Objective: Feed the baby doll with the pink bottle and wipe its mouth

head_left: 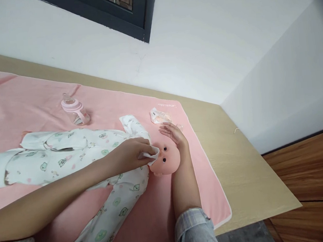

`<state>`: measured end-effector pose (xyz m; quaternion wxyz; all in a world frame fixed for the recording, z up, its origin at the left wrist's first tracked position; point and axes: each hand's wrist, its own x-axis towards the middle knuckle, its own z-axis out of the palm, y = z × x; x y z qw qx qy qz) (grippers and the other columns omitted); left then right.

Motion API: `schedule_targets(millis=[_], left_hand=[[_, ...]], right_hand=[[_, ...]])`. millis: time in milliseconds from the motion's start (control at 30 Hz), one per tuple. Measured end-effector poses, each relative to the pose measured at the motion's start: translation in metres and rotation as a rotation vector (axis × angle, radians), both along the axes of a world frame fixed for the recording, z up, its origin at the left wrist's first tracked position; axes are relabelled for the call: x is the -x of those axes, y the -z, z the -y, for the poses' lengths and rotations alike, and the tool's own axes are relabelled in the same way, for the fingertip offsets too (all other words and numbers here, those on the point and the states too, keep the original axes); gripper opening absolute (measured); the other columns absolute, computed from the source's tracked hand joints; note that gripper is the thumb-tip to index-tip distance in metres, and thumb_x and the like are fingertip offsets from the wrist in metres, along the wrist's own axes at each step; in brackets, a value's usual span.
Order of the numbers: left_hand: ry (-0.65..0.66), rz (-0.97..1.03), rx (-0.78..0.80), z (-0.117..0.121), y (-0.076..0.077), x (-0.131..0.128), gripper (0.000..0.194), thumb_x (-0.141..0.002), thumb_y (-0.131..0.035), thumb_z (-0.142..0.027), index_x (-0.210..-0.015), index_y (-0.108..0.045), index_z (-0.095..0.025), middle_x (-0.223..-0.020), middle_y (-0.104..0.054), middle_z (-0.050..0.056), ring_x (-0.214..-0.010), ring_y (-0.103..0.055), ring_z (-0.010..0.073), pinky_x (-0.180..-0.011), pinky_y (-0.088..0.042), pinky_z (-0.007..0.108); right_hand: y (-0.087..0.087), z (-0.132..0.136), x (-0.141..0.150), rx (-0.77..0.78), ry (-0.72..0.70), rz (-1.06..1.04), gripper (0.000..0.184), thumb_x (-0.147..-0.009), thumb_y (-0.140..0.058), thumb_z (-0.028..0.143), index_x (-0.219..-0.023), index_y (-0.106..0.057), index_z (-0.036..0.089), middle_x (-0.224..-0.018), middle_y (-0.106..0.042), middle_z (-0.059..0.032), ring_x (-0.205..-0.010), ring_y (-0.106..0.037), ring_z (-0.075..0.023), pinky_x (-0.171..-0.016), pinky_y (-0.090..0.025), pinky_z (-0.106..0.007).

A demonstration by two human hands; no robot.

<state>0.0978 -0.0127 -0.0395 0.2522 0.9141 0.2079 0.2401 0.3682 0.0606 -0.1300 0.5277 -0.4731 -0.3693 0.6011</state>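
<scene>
A baby doll (pixel 170 161) in a white printed sleepsuit (pixel 76 153) lies on its back, its head toward the right. My left hand (pixel 134 153) pinches a small white wipe (pixel 153 157) and presses it at the doll's mouth, which is covered. My right hand (pixel 173 133) rests beside the crown of the doll's head, fingers stretched out and holding nothing. Its wrist and forearm run along the head. Just beyond those fingertips lies a crumpled clear and white plastic packet (pixel 160 116).
A pink baby bottle (pixel 76 111) with a handle stands at the back left on the pink blanket (pixel 210 192). Under the blanket is a light wooden table (pixel 239 174), with a white wall (pixel 187 58) behind. A dark window frame (pixel 138 21) is set above.
</scene>
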Motion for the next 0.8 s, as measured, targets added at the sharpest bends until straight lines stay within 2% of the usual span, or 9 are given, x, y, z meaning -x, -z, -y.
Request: schedule_targets(millis=[167,367,600,800], left_hand=[[-0.011,-0.017,-0.054,-0.0003,0.0012,-0.0018,0.01,-0.084,-0.061,-0.016,-0.084,-0.07,-0.022,-0.068,-0.05,-0.002,-0.063,-0.05,0.0123,-0.058,-0.035,0.021],[-0.002,0.021,-0.122,-0.0022,0.0003,-0.0019,0.014,-0.09,-0.059,-0.024,-0.083,-0.071,-0.022,-0.068,-0.054,-0.001,-0.063,-0.051,0.0131,-0.059,-0.033,0.022],[-0.005,0.009,-0.187,-0.0042,-0.0015,-0.0005,0.011,-0.085,-0.063,-0.015,-0.084,-0.071,-0.023,-0.067,-0.053,-0.002,-0.065,-0.052,0.0134,-0.061,-0.034,0.023],[-0.023,-0.025,-0.219,-0.0075,-0.0008,-0.0004,0.014,-0.085,-0.059,-0.013,-0.083,-0.071,-0.02,-0.069,-0.056,0.0,-0.066,-0.052,0.0153,-0.061,-0.034,0.024]], right_hand=[[0.0013,-0.0007,-0.0001,-0.002,-0.001,0.003,0.017,-0.09,-0.049,0.016,-0.105,-0.056,0.014,-0.092,-0.071,-0.0058,-0.099,-0.068,-0.0142,-0.099,-0.05,-0.038],[0.0008,-0.0002,-0.0005,-0.003,-0.004,0.004,0.017,-0.09,-0.049,0.016,-0.106,-0.056,0.014,-0.092,-0.071,-0.0058,-0.1,-0.068,-0.0143,-0.1,-0.049,-0.038],[-0.0012,0.0011,0.0002,-0.001,-0.007,0.006,0.017,-0.09,-0.048,0.016,-0.106,-0.055,0.014,-0.095,-0.071,-0.0069,-0.104,-0.067,-0.0146,-0.101,-0.048,-0.039],[-0.0014,0.0011,0.0003,-0.002,-0.007,0.005,0.016,-0.09,-0.048,0.015,-0.105,-0.056,0.014,-0.096,-0.072,-0.0072,-0.105,-0.067,-0.0152,-0.102,-0.048,-0.04]])
